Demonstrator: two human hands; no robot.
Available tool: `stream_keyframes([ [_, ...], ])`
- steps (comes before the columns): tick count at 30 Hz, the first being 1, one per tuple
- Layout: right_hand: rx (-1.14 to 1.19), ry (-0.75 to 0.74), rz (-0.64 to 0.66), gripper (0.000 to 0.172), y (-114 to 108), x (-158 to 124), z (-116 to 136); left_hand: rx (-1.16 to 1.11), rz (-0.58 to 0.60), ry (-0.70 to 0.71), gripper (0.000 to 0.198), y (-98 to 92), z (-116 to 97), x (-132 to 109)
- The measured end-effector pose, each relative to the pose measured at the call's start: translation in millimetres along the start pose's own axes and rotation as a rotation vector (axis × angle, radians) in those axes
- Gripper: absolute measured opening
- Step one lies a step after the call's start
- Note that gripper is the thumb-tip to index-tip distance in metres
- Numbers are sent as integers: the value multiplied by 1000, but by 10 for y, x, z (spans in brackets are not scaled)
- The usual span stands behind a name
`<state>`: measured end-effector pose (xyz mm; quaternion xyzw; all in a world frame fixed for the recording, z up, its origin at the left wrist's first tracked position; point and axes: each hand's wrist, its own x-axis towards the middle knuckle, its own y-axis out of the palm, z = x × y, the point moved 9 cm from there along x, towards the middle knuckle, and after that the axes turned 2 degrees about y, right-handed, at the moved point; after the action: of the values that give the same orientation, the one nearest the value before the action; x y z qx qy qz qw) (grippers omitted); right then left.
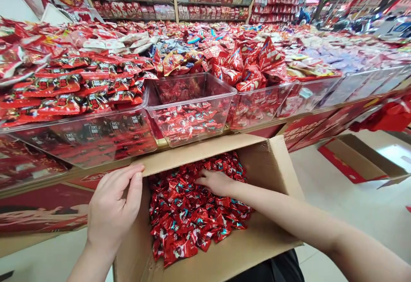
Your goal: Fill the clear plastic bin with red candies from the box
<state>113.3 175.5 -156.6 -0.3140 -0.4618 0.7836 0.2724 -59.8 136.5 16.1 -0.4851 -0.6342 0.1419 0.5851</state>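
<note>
Left hand grips cardboard box edge; right hand rests among candies.

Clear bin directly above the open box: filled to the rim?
No, the clear bin above the cardboard box holds only a low layer of red candies, with its upper walls bare.

Before you, a matt brown cardboard box holds glossy, crinkled foil-wrapped sweets. Above it sits a clear, smooth plastic bin.
</note>
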Motion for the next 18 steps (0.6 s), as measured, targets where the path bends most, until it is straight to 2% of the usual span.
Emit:
stream_keyframes([
  [3, 10, -94, -158, 20, -103, 67, 121, -11, -86, 45, 22, -115, -55, -66],
  [6, 267, -78, -363, 27, -469, -78, 224, -72, -185, 111, 38, -209, -290, -215],
  [7, 381, -68, -393, 29, -579, -152, 265, -130, -152, 102, 40, -160, -373, -256],
  [8, 493, -73, -396, 30, -667, -227, 328, -196, -71, 51, 39, -51, -430, -287],
  [11, 743, -131, -352, 27, -826, -442, 582, -390, 274, -108, 40, 412, -594, -393],
  [13, 926, -73, -356, 24, -812, -544, 634, -558, 421, -216, 32, 631, -645, -451],
  [14, 1070, -23, -352, 21, -747, -574, 627, -628, 442, -272, 25, 687, -639, -460],
  [16, 1401, 58, -326, 20, -543, -602, 620, -706, 407, -370, 14, 709, -582, -448],
  [18, 1641, 91, -311, 34, -365, -614, 633, -760, 352, -422, 6, 683, -544, -433],
])
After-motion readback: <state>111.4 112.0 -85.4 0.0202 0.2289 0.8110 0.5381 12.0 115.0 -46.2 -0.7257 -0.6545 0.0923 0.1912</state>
